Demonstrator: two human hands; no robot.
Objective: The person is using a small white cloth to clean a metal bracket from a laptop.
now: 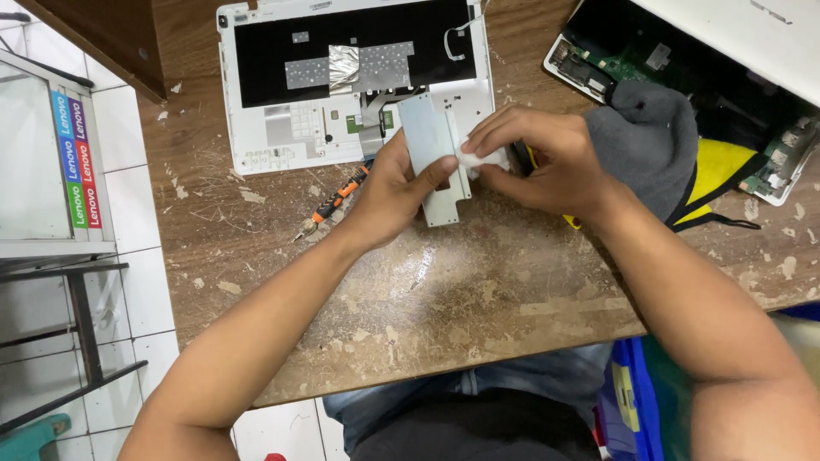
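My left hand (pixel 395 189) holds a flat grey rectangular metal plate (pixel 431 149) upright-tilted above the wooden desk (pixel 444 290). My right hand (pixel 538 158) pinches a small white wad of tissue or cloth (pixel 480 160) against the plate's right edge. A yellow-handled tool (pixel 571 221) pokes out beneath my right hand.
An opened white laptop palmrest with its black underside and silver foil (pixel 342 77) lies at the back. An orange and black screwdriver (pixel 337 198) lies left of my left hand. A grey and yellow cloth (pixel 658 145) and an open laptop base with a green board (pixel 649 60) are at right.
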